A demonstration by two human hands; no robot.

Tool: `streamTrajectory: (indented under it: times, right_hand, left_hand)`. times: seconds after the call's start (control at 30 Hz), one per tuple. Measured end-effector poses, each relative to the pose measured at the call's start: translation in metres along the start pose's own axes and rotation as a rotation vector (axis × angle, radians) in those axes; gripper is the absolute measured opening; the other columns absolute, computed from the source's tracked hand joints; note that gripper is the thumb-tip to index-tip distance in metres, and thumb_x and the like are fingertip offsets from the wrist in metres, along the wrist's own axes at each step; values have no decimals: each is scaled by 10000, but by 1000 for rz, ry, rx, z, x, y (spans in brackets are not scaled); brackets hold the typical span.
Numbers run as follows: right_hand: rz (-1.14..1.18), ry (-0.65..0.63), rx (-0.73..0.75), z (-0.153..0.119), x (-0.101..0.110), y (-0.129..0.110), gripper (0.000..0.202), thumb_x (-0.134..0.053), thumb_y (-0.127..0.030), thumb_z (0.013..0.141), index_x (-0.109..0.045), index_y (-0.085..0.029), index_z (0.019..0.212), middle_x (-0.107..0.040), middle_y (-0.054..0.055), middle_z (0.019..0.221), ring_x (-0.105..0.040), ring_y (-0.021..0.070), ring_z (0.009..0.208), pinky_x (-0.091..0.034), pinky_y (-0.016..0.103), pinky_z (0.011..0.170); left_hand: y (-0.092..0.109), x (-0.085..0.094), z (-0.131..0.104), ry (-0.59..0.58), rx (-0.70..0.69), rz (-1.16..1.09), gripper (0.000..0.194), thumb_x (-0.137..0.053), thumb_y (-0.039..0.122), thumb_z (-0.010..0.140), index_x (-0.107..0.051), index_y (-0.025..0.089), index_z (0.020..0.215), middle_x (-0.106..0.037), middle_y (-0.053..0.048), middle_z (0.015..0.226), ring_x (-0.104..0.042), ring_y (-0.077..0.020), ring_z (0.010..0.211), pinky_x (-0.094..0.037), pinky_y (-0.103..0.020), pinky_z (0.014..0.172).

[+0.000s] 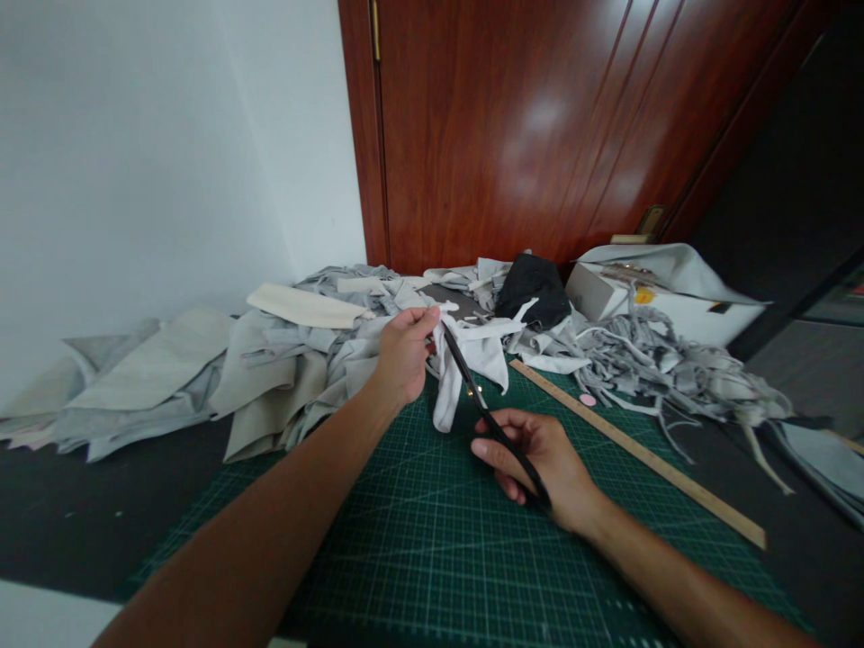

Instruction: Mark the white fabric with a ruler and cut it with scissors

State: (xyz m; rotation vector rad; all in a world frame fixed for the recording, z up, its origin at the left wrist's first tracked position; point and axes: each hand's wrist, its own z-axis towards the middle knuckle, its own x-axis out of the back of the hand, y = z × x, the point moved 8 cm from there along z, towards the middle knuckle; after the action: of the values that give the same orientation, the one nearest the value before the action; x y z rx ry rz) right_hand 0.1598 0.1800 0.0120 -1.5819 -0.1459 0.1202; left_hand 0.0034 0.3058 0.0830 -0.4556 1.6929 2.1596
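Note:
My left hand pinches the edge of a white cloth piece, which hangs from the fingertips over the mat. My right hand is wrapped round the black handles of a pair of scissors. The scissor blades point up and to the left, and their tips are at the cloth beside my left fingertips. Whether the blades are parted is too small to tell. More white strips spread out to the right of the blades, above the far edge of the green cutting mat.
A wooden ruler lies slantwise on the mat's right side, near a pink disc. Grey and cream cloth pieces are heaped at the left. Behind are a black cloth, a tangle of grey strips and a white box.

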Motion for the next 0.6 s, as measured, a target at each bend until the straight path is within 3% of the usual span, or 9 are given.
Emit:
streamTrajectory:
  times: [0.23, 0.43, 0.6]
  right_hand:
    - [-5, 3, -6, 1, -1, -1, 506, -959, -512, 668, -677, -170, 911, -570, -90, 474, -443, 76, 330, -322, 175, 327]
    - [17, -15, 12, 0, -3, -2, 514, -956, -512, 680, -675, -166, 935, -572, -90, 468, -443, 75, 330, -330, 174, 332]
    - [37, -25, 30, -1, -3, -4, 511, -945, -511, 701, -675, -158, 953, -572, -83, 451, -428, 75, 324, -314, 176, 337]
  left_hand:
    - [5, 1, 1, 27, -201, 164, 218, -743, 320, 892, -638, 176, 767, -581, 17, 707, -483, -120, 657, -392, -248, 623]
    - [3, 4, 0, 56, -238, 229, 221, -761, 358, 907, -616, 205, 843, -568, 17, 709, -478, -129, 625, -357, -257, 594]
    - [7, -3, -7, -33, -268, 204, 301, -763, 382, 918, -575, 292, 1135, -525, 59, 634, -453, -132, 518, -294, -255, 531]
